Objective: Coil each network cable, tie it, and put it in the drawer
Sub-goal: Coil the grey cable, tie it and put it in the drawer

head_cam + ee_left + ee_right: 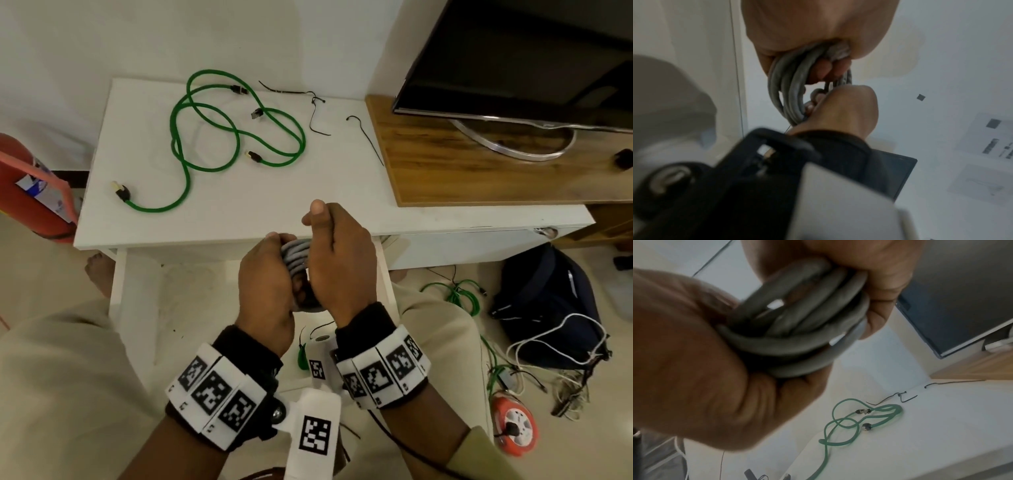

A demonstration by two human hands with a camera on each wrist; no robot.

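Both hands hold a coil of grey network cable (296,255) above the open white drawer (120,294), just in front of the white table (239,212). My left hand (270,277) grips the coil's left side. My right hand (335,253) wraps its fingers round the coil's right side (797,331), thumb pressed against the curled forefinger. A thin black tie end (787,129) shows under the coil (789,92). Loose green cables (236,137) lie uncoiled on the table, with black ties (317,116) behind them.
A TV (513,51) stands on a wooden unit (479,171) at the right. On the floor at the right lie a dark bag (548,301), more green cable (462,294) and an orange reel (513,425). A red cylinder (30,192) stands at the left.
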